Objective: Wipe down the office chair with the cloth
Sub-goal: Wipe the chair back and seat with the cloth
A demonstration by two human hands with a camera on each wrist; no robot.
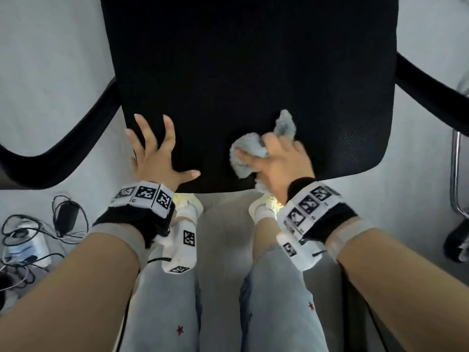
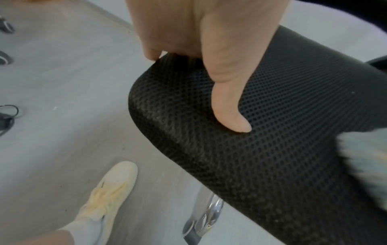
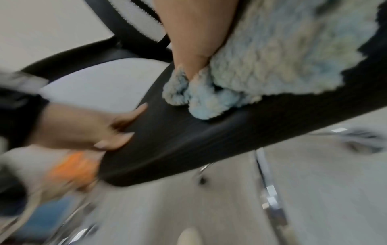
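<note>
The office chair's black mesh seat [image 1: 243,72] fills the upper middle of the head view, with curved black armrests [image 1: 58,138] on both sides. My left hand [image 1: 157,153] lies flat with spread fingers on the seat's near left corner; its thumb [image 2: 228,106] presses the mesh [image 2: 272,149]. My right hand [image 1: 279,161] grips a fluffy pale blue-grey cloth [image 1: 251,151] and presses it on the seat's front edge. In the right wrist view the cloth [image 3: 272,66] is bunched under my palm on the seat [image 3: 209,140].
Grey floor surrounds the chair. Cables and a black adapter [image 1: 66,214] lie on the floor at the left. A chrome frame [image 1: 456,174] stands at the right edge. My cream shoes [image 2: 113,187] stand under the seat front, beside a chrome base leg [image 2: 207,215].
</note>
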